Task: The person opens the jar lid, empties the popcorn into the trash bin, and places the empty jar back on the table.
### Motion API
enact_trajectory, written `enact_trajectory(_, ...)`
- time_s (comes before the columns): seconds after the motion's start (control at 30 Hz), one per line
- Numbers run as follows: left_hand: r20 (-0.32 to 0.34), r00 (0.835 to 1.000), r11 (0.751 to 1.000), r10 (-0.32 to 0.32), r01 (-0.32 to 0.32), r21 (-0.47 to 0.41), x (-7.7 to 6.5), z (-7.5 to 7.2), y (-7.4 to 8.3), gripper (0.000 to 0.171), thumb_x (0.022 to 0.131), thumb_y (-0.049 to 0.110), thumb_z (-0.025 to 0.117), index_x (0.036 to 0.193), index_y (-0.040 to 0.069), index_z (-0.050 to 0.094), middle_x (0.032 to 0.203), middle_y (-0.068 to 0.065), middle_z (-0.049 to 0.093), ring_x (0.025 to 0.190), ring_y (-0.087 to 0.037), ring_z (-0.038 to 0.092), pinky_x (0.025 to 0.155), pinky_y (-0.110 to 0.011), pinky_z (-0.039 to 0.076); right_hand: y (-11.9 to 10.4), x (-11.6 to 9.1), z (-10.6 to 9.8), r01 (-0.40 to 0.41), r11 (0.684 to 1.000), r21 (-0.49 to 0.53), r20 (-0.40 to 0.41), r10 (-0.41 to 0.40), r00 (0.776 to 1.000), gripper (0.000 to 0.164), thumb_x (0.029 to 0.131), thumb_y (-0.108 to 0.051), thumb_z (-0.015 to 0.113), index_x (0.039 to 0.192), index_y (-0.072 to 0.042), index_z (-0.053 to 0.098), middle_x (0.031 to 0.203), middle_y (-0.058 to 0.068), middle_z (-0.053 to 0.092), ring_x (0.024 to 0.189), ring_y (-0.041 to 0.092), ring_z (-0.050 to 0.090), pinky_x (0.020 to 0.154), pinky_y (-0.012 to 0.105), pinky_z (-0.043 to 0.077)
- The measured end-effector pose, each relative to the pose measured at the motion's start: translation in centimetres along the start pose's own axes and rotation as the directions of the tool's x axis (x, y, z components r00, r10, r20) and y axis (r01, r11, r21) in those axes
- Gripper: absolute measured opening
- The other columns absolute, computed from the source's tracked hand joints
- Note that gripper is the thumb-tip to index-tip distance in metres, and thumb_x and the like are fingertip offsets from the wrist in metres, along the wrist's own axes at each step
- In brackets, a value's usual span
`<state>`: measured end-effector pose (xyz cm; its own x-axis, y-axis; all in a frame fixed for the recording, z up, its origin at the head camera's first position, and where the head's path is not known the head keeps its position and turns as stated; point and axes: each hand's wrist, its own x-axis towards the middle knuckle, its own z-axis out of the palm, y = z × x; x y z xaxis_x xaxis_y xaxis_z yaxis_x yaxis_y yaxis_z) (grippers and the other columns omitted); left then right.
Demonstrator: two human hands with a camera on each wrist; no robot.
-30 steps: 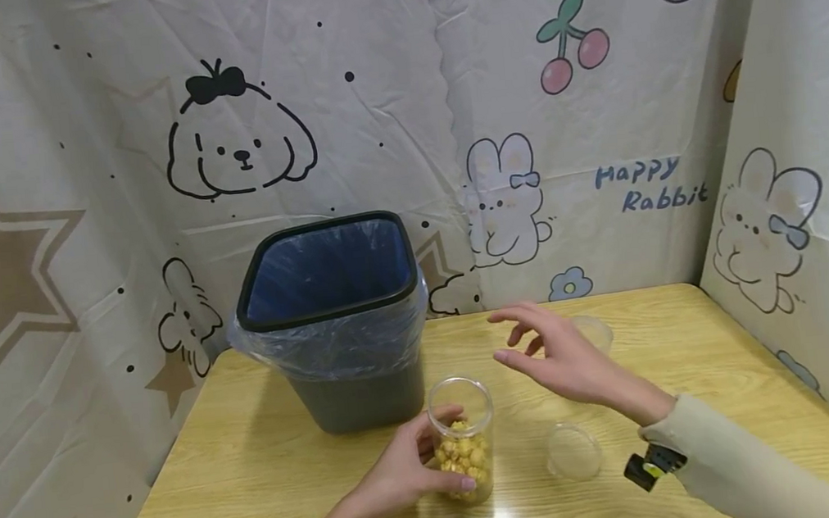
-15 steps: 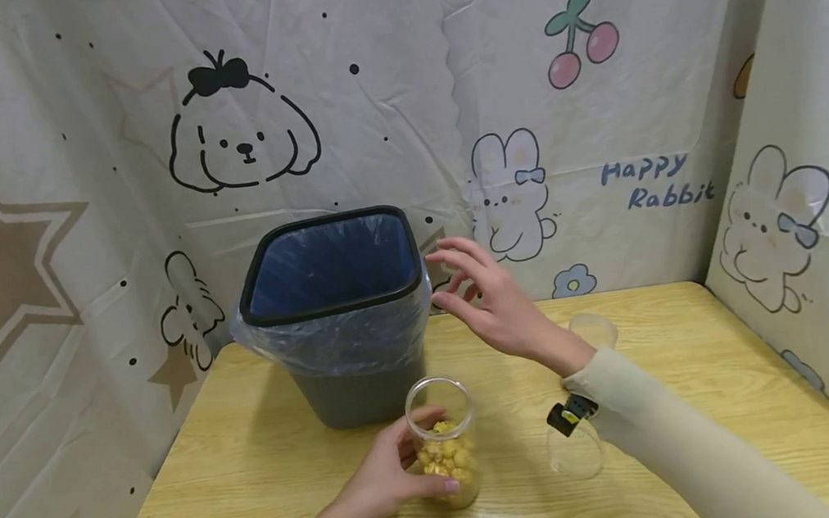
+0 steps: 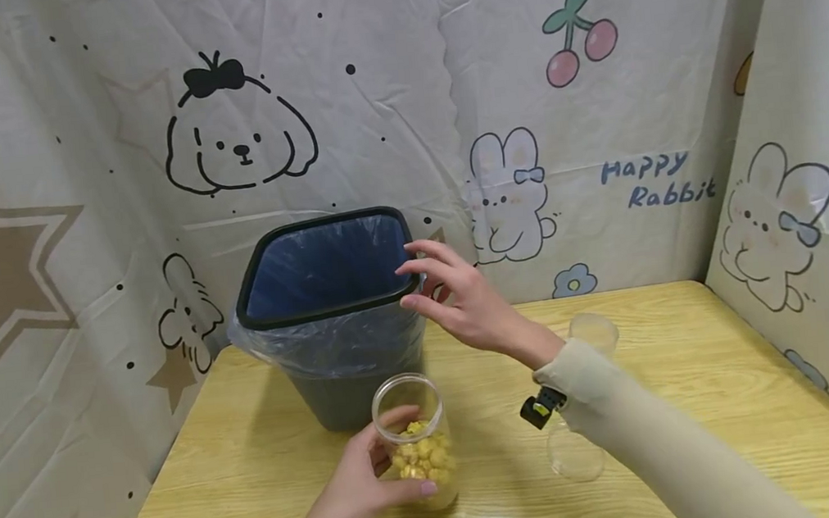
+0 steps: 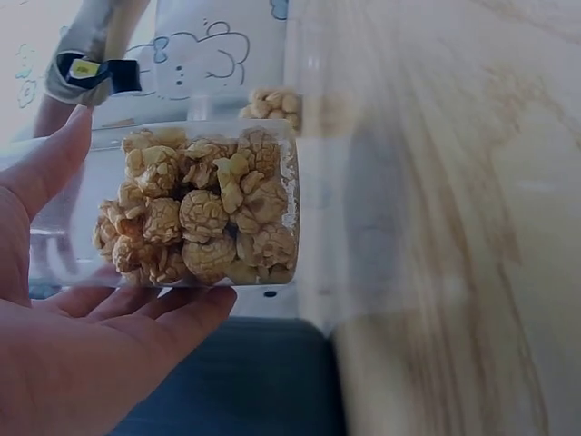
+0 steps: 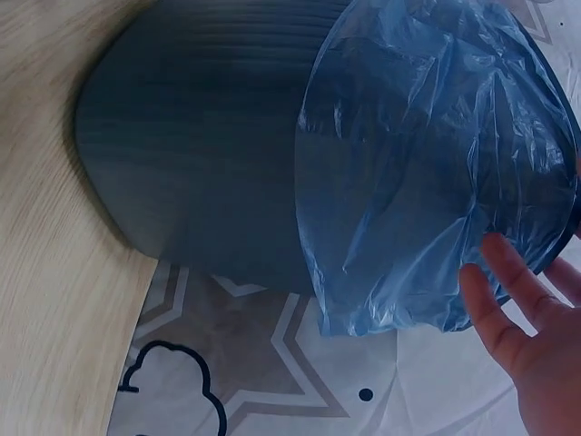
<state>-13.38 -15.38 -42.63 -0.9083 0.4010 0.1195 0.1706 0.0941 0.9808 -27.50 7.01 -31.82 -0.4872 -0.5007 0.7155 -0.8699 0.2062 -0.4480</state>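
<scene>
My left hand (image 3: pixel 355 474) grips a clear plastic jar (image 3: pixel 413 395) with no lid on it, thumb on one side and fingers round the other. Popcorn (image 3: pixel 425 460) with a yellow coating fills its lower part, seen close up as popcorn (image 4: pixel 204 213) in the left wrist view. The jar is upright, close over the table in front of a grey trash can (image 3: pixel 363 391). At the can's right rim is my right hand (image 3: pixel 466 300), fingers loosely bent and holding nothing. In the right wrist view its fingertips (image 5: pixel 495 250) are right at the blue liner bag (image 5: pixel 408 173).
A clear round lid (image 3: pixel 576 463) lies on the wooden table (image 3: pixel 661 369), partly behind the right sleeve (image 3: pixel 621 422). Farther back stands a translucent cup (image 3: pixel 593 330). A printed cloth (image 3: pixel 385 97) encloses the table at the back and sides.
My right hand has moved left from over the table to the trash can's rim. My left hand has shifted the jar a little to the left.
</scene>
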Motion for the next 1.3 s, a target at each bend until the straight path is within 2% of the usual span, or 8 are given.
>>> enact_trajectory(0.3, -0.055, 0.997, 0.997, -0.053, 0.056, 0.045, -1.5, -1.4, 2.2, 0.079, 0.086, 0.012, 0.089, 0.154, 0.009, 0.048, 0.14, -0.011, 0.065, 0.124, -0.028, 0.062, 0.102, -0.03, 0.048, 0.3, 0.4, 0.4, -0.008, 0.999, 0.041, -0.004, 0.009, 1.0, 0.026, 0.094, -0.008, 0.082, 0.116, -0.007, 0.068, 0.144, 0.014, 0.054, 0.082, 0.016, 0.063, 0.071, 0.038, 0.059)
enact_trajectory(0.5, -0.111, 0.994, 0.996, -0.02, 0.029, 0.082, -2.5, -2.6, 4.0, 0.082, 0.086, 0.01, 0.088, 0.156, 0.009, 0.045, 0.141, -0.015, 0.064, 0.12, -0.027, 0.065, 0.1, -0.031, 0.05, 0.3, 0.7, 0.4, -0.084, 0.99, 0.116, 0.019, 0.082, 0.996, 0.02, 0.095, -0.007, 0.08, 0.111, -0.008, 0.069, 0.141, 0.011, 0.055, 0.081, 0.019, 0.064, 0.07, 0.038, 0.058)
enact_trajectory(0.63, -0.179, 0.984, 0.994, 0.006, 0.014, 0.11, -3.0, -3.4, 5.5, 0.079, 0.086, 0.007, 0.088, 0.152, 0.009, 0.044, 0.123, -0.013, 0.07, 0.113, -0.023, 0.066, 0.097, -0.032, 0.051, 0.3, 0.9, 0.4, -0.134, 0.98, 0.149, 0.037, 0.13, 0.991, 0.018, 0.095, -0.008, 0.08, 0.109, -0.009, 0.069, 0.142, 0.013, 0.054, 0.083, 0.021, 0.063, 0.071, 0.039, 0.057)
enact_trajectory(0.73, -0.238, 0.971, 0.99, -0.005, 0.037, 0.133, -3.4, -4.0, 6.6, 0.075, 0.087, 0.007, 0.088, 0.149, 0.011, 0.047, 0.111, -0.008, 0.067, 0.11, -0.02, 0.063, 0.095, -0.031, 0.05, 0.4, 0.9, 0.3, -0.152, 0.975, 0.163, 0.044, 0.146, 0.988, 0.017, 0.095, -0.007, 0.08, 0.108, -0.009, 0.069, 0.142, 0.013, 0.053, 0.085, 0.022, 0.062, 0.071, 0.041, 0.057)
enact_trajectory(0.87, -0.274, 0.962, 0.984, 0.002, 0.046, 0.169, -3.7, -5.2, 8.1, 0.073, 0.088, 0.007, 0.087, 0.149, 0.015, 0.048, 0.115, -0.01, 0.062, 0.115, -0.02, 0.061, 0.095, -0.031, 0.051, 0.4, 0.9, 0.3, -0.163, 0.972, 0.169, 0.05, 0.157, 0.986, 0.016, 0.095, -0.008, 0.08, 0.108, -0.01, 0.069, 0.142, 0.011, 0.054, 0.086, 0.023, 0.062, 0.072, 0.041, 0.057)
enact_trajectory(1.0, -0.294, 0.954, 0.969, 0.056, 0.019, 0.245, -4.2, -6.6, 9.6, 0.071, 0.089, 0.008, 0.086, 0.149, 0.016, 0.049, 0.122, -0.011, 0.067, 0.113, -0.02, 0.064, 0.094, -0.029, 0.052, 0.4, 1.0, 0.3, -0.167, 0.971, 0.171, 0.052, 0.16, 0.986, 0.016, 0.096, -0.009, 0.08, 0.107, -0.011, 0.069, 0.142, 0.012, 0.054, 0.087, 0.021, 0.061, 0.073, 0.038, 0.057)
enact_trajectory(1.13, -0.325, 0.935, 0.946, 0.139, -0.028, 0.324, -4.7, -8.4, 10.9, 0.068, 0.089, 0.003, 0.084, 0.147, 0.014, 0.051, 0.121, -0.009, 0.07, 0.107, -0.019, 0.066, 0.09, -0.025, 0.052, 0.3, 1.1, 0.2, -0.177, 0.97, 0.169, 0.053, 0.171, 0.984, 0.016, 0.095, -0.01, 0.08, 0.106, -0.011, 0.069, 0.141, 0.011, 0.054, 0.087, 0.02, 0.061, 0.074, 0.037, 0.057)
enact_trajectory(1.3, -0.352, 0.922, 0.938, 0.16, -0.031, 0.345, -5.2, -11.3, 12.4, 0.064, 0.092, -0.001, 0.08, 0.148, 0.016, 0.053, 0.124, -0.004, 0.069, 0.106, -0.017, 0.065, 0.086, -0.022, 0.052, 0.2, 1.1, 0.3, -0.191, 0.967, 0.168, 0.058, 0.184, 0.981, 0.016, 0.096, -0.011, 0.08, 0.107, -0.011, 0.069, 0.141, 0.007, 0.054, 0.087, 0.021, 0.061, 0.076, 0.04, 0.057)
